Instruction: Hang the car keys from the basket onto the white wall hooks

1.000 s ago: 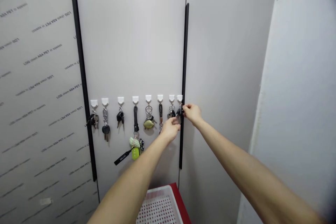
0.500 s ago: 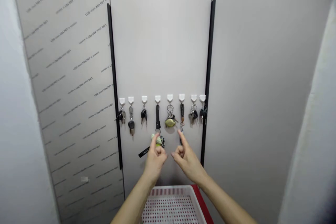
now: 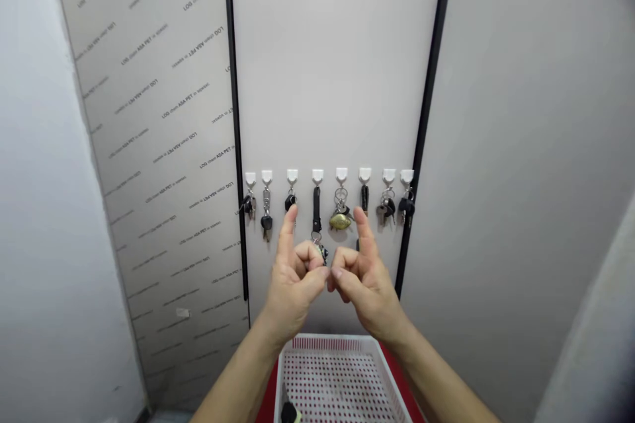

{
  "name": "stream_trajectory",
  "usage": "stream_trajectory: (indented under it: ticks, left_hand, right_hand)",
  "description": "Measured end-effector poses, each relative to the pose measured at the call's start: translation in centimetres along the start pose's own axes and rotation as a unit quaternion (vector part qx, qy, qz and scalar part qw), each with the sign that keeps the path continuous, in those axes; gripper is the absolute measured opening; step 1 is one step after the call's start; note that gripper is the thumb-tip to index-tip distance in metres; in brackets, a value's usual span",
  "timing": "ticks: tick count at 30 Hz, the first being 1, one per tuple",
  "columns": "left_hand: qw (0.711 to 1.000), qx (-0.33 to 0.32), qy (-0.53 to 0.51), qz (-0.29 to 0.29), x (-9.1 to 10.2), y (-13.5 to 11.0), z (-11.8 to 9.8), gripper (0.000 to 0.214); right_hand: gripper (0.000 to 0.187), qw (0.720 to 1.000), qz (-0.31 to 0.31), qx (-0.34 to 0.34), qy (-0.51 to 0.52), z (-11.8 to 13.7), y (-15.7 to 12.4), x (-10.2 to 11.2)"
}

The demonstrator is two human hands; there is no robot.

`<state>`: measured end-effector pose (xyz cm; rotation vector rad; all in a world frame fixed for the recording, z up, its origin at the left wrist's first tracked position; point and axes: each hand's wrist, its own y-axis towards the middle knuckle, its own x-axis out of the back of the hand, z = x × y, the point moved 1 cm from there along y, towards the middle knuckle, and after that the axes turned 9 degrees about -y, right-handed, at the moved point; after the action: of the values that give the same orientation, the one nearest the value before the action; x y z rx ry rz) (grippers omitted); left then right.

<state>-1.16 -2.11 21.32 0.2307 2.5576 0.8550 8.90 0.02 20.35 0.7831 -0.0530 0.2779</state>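
My left hand is raised in front of the panel, index finger stretched up and the other fingers curled, holding nothing. My right hand mirrors it, index finger up, thumb close to the left thumb. Behind the left fingertip hangs a small bunch with a black key. Between the hands are a black strap, its lower charm partly hidden, and a keyring with a gold-coloured oval charm. A dark braided strap hangs behind the right fingertip, its lower part mostly covered.
White hooks in a row carry several more key bunches. Long black handles flank the panel. Below, a white perforated basket sits on something red, with a partly cut-off dark object inside.
Both hands have come up and closer to the camera, and the thumbs have drawn nearer each other. The view has shifted, so the hooks sit further right and the basket's left side shows.
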Motion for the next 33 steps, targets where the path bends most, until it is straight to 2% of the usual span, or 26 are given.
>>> stream_trajectory:
  ticks: [11, 15, 18, 20, 22, 24, 26, 29, 33]
  left_hand:
    - [1.000, 0.013, -0.016, -0.006, 0.4, -0.1, 0.3, 0.073]
    - [0.999, 0.031, -0.002, -0.011, 0.7, 0.1, 1.3, 0.073]
    - [0.996, 0.052, 0.048, -0.050, 2.5, 1.1, 2.6, 0.071]
    - [0.986, 0.043, 0.112, -0.116, 4.8, 2.4, 3.0, 0.067]
    - [0.958, 0.005, 0.195, -0.209, 7.5, 4.1, 2.7, 0.063]
    - [0.909, -0.044, 0.289, -0.297, 9.9, 5.9, 1.9, 0.061]
    - [0.854, -0.073, 0.381, -0.348, 11.6, 7.6, 1.1, 0.062]
    - [0.786, -0.081, 0.500, -0.355, 12.2, 9.5, 0.7, 0.065]
    - [0.719, -0.102, 0.599, -0.339, 11.0, 10.7, 1.8, 0.073]
  right_hand:
    - [0.070, 1.000, 0.006, -0.018, 0.002, 0.3, 0.0, 0.3]
    - [0.070, 0.998, 0.019, -0.050, -0.027, -0.8, 0.2, 0.4]
    - [0.064, 0.992, 0.029, -0.104, -0.065, -2.5, 0.8, 0.5]
    - [0.054, 0.986, 0.022, -0.131, -0.097, -3.6, 1.5, 0.7]
    - [0.042, 0.983, 0.005, -0.138, -0.121, -4.4, 2.6, 0.8]
    - [0.035, 0.981, -0.014, -0.129, -0.141, -4.9, 4.0, 0.7]
    - [0.031, 0.976, -0.036, -0.123, -0.176, -5.4, 5.6, 0.3]
    - [0.031, 0.957, -0.072, -0.115, -0.258, -6.1, 8.3, -0.7]
    - [0.036, 0.924, -0.096, -0.113, -0.351, -7.1, 11.1, -2.2]
